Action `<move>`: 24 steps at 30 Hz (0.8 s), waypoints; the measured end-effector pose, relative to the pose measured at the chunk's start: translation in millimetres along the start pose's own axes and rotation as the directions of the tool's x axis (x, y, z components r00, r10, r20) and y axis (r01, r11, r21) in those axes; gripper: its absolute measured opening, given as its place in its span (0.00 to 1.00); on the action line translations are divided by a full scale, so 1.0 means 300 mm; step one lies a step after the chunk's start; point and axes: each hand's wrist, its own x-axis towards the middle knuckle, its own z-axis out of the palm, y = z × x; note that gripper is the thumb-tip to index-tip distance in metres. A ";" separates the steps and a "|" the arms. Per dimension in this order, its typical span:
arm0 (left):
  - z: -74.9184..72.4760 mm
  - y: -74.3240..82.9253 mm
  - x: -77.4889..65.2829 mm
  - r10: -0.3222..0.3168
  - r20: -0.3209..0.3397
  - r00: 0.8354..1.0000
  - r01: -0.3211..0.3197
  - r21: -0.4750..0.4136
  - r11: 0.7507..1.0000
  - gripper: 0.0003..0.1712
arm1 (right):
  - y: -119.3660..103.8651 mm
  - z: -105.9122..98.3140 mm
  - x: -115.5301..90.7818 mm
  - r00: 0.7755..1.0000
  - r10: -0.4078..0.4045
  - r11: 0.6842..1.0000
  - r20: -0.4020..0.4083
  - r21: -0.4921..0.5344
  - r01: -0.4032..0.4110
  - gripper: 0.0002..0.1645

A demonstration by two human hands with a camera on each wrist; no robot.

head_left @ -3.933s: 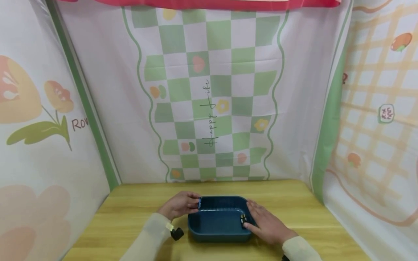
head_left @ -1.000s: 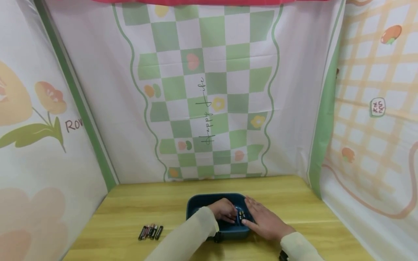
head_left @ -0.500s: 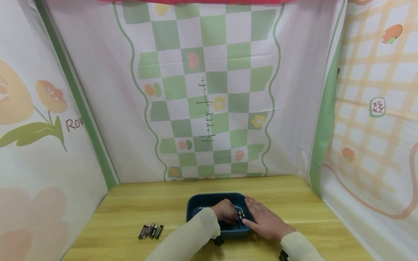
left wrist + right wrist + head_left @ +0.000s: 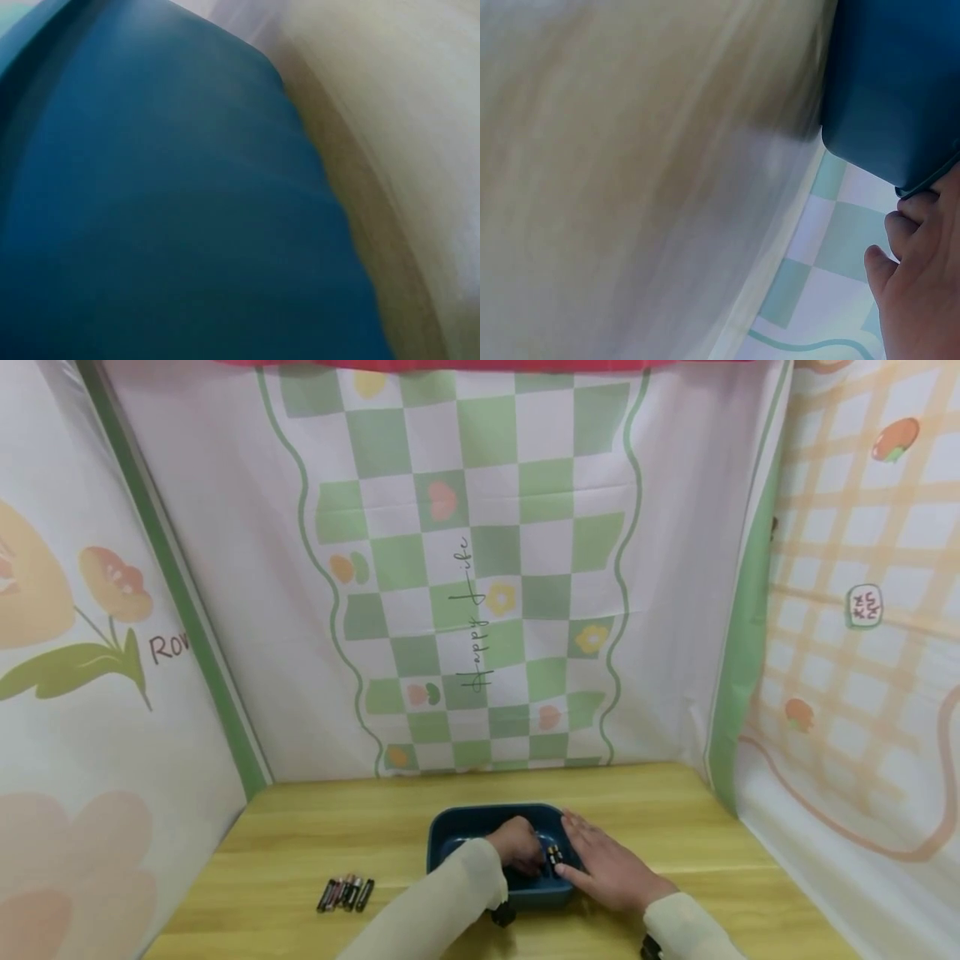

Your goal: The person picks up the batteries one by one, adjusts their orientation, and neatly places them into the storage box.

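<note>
A dark blue plastic box (image 4: 480,811) sits on the table. My left hand (image 4: 516,843) reaches down inside it with bent fingers, right beside small black-and-gold batteries (image 4: 555,857) at the box's right end. A blue strip shows between this hand and the batteries; its fingertips are hidden, and I cannot tell whether they pinch anything. My right hand (image 4: 611,868) lies along the right rim with straight fingers, its thumb reaching inside to the batteries. In the left wrist view the box wall (image 4: 172,180) fills most of the frame. The right wrist view shows fingers (image 4: 904,232) at the box's corner.
Several batteries (image 4: 345,893) lie side by side on the wooden table (image 4: 300,827), left of the box. A checkered cloth (image 4: 487,610) hangs behind the table, with printed cloths at both sides.
Since the oldest frame, my left hand has moved from the box's left rim, where it held a small blue item, to inside its right part. Lately its fingers have bent more; the right hand stays.
</note>
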 end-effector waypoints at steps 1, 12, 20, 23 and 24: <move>0.000 0.001 0.001 -0.002 -0.003 1.000 0.002 0.003 1.000 0.03 | 0.000 0.000 0.000 1.000 0.000 1.000 -0.001 0.001 0.000 0.45; -0.013 0.000 -0.005 0.031 0.008 0.999 -0.031 -0.001 1.000 0.03 | 0.000 -0.003 0.002 1.000 0.004 1.000 0.009 0.015 -0.004 0.45; -0.042 -0.013 -0.026 0.076 -0.021 0.997 -0.076 0.012 0.997 0.03 | -0.001 -0.007 0.003 0.999 0.026 0.999 0.038 0.031 -0.027 0.46; -0.061 -0.026 -0.034 0.078 -0.019 0.997 -0.078 0.006 0.997 0.02 | 0.000 -0.007 0.001 0.999 0.032 0.999 0.043 0.037 -0.034 0.46; -0.068 -0.031 -0.037 0.080 -0.018 0.997 -0.080 0.004 0.997 0.03 | 0.000 -0.006 0.000 0.999 0.033 0.999 0.042 0.039 -0.035 0.46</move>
